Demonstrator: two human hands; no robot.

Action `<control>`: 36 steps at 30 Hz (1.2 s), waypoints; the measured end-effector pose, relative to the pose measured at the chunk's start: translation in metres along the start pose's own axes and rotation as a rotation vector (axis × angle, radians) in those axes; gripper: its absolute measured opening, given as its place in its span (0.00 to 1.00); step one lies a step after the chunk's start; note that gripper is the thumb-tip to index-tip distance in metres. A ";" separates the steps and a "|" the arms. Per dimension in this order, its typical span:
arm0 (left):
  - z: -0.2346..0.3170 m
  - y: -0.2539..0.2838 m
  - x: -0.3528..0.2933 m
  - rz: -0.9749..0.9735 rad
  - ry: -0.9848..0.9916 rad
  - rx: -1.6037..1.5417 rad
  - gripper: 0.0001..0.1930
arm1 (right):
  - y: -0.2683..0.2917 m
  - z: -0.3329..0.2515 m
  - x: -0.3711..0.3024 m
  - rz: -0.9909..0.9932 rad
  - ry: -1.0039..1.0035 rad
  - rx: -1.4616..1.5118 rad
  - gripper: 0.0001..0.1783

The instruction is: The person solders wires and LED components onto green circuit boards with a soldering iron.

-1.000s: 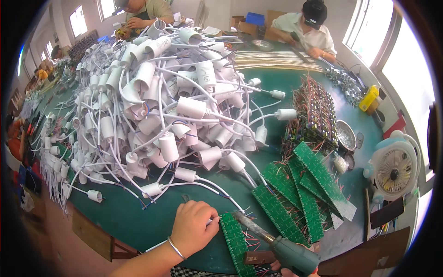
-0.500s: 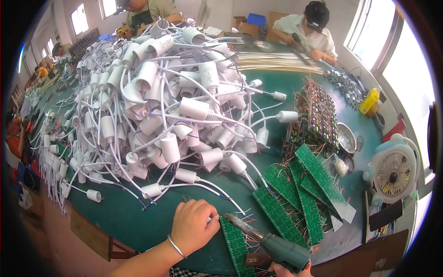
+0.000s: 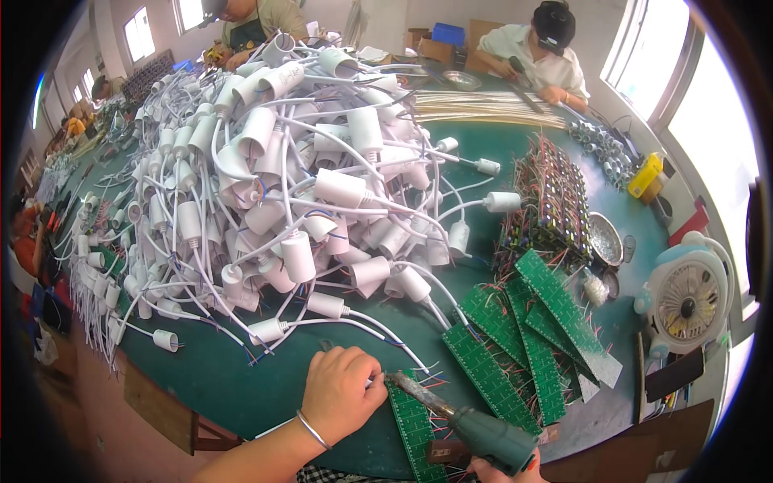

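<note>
My left hand [image 3: 345, 392], a metal bangle on its wrist, is closed in a pinch just above the table. A small whitish bit shows at its fingertips, too covered to name. Fingers of my right hand [image 3: 503, 473], at the lower edge, wrap the rear of a dark green heat gun [image 3: 493, 439]. Its scorched metal barrel [image 3: 419, 392] points up and left, the tip close beside my left fingertips. Under the barrel lies a green circuit board strip [image 3: 412, 431] with thin wires along its edge. A white cable [image 3: 274, 428] shows beside my left forearm.
White lamp sockets with cables [image 3: 338, 189] form a large heap ahead. Several green board strips [image 3: 491, 374] fan out at right, before a stack of wired components [image 3: 547, 201]. A small fan [image 3: 688, 302] stands far right. Co-workers [image 3: 543, 56] sit across the green table [image 3: 322, 435].
Little differs. The heat gun and both hands have barely shifted. The far-left co-worker's hand has moved lower toward the heap.
</note>
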State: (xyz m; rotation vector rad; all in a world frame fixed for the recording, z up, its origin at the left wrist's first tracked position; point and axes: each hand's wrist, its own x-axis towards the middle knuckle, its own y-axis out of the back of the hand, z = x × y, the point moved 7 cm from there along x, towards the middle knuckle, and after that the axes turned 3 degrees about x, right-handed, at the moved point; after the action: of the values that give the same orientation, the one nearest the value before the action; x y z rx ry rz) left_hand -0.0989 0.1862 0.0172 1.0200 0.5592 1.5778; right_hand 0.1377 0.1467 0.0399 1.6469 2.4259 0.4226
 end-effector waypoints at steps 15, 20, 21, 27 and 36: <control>0.001 -0.001 -0.001 -0.029 0.011 -0.003 0.06 | 0.004 0.006 -0.006 0.060 -0.154 0.222 0.14; -0.001 0.000 -0.001 -0.027 0.025 -0.048 0.08 | 0.004 0.006 -0.006 0.076 -0.115 0.205 0.14; -0.002 0.000 -0.002 -0.026 0.023 -0.048 0.08 | 0.005 0.007 -0.007 0.071 -0.092 0.178 0.14; 0.004 0.002 -0.003 -0.020 -0.076 -0.165 0.10 | 0.006 0.009 -0.007 0.071 -0.042 0.133 0.15; 0.005 0.002 -0.004 -0.030 -0.116 -0.160 0.11 | 0.003 0.005 -0.006 0.005 -0.029 0.026 0.16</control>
State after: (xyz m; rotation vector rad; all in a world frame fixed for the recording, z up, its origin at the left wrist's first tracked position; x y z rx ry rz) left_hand -0.0952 0.1813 0.0200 0.9706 0.3612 1.5012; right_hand 0.1438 0.1426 0.0361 1.6580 2.4165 0.3672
